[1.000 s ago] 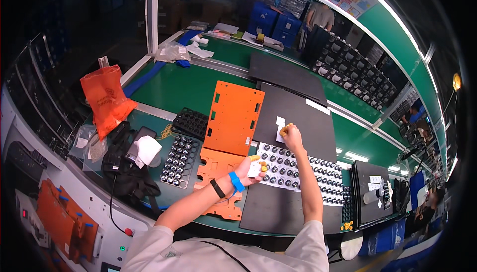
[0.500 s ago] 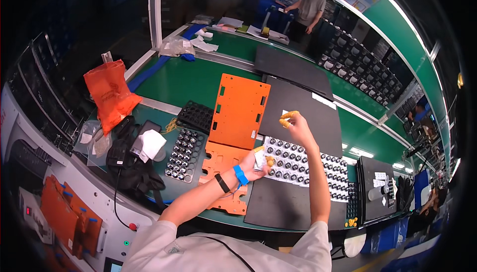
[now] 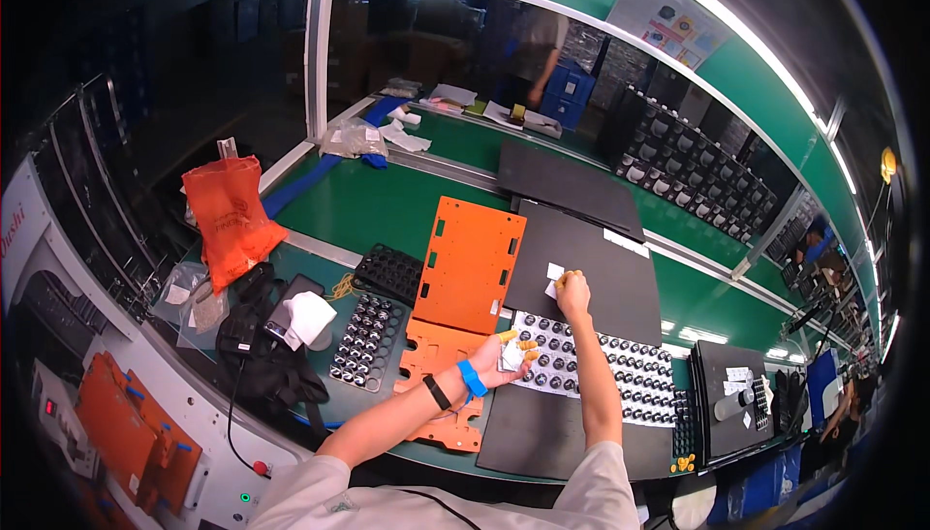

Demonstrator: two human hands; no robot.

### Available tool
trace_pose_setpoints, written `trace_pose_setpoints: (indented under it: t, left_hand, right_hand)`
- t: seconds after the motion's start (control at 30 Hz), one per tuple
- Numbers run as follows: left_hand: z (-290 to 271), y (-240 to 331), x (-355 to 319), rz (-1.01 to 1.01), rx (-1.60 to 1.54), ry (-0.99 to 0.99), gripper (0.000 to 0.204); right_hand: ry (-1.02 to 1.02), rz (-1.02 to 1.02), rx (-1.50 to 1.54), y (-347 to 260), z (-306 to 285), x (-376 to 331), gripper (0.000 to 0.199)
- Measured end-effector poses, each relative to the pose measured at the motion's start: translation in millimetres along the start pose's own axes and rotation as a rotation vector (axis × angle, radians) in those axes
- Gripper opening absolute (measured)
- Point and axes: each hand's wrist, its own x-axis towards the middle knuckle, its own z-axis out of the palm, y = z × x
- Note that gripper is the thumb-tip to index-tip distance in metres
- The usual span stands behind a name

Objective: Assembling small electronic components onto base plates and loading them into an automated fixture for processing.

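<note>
My left hand point(image 3: 511, 363) is closed around a few small white slips point(image 3: 511, 356), holding them above the near edge of a white sheet. Yellow finger cots cover some fingertips on both hands, and a blue wrist strap circles my left wrist. My right hand point(image 3: 573, 294), fingers pinched downward, is over a dark grey board point(image 3: 605, 264). Beside its fingertips, small white pieces point(image 3: 554, 271) lie on that board; whatever the pinch holds is hidden. Between and right of my forearms, rows of round black-and-silver parts point(image 3: 635, 375) stand on white sheets.
Left of my hands, an orange plate point(image 3: 470, 264) stands raised behind a flat orange fixture point(image 3: 436, 341). A tray of shiny round parts point(image 3: 363, 336), a black tray point(image 3: 387, 273) and an orange bag point(image 3: 231, 220) are farther left. Yellow finger cots point(image 3: 683, 463) lie at right.
The view has tilted up, so the bench appears lower. My right hand's fingers, spread in a curve before, now point down and pinch at the board. My left hand still holds the slips.
</note>
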Motion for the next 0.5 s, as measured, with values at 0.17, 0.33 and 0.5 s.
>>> trace_pose_setpoints:
  t: [0.17,0.33,0.5]
  left_hand:
    - [-2.7,-1.8,2.4,0.014,-0.010,-0.027,0.051]
    - [-0.3,2.5,-4.2,0.088,-0.103,-0.002,0.065]
    - [-0.5,10.7,-6.5,-0.073,-0.084,-0.145,0.042]
  right_hand:
    - [0.075,-0.120,-0.008,-18.7,-31.3,-7.2,0.015]
    - [-0.519,-0.273,0.715,-100.3,-114.0,-26.3,0.020]
    - [-0.617,-0.099,0.601,-95.5,-112.8,-9.3,0.026]
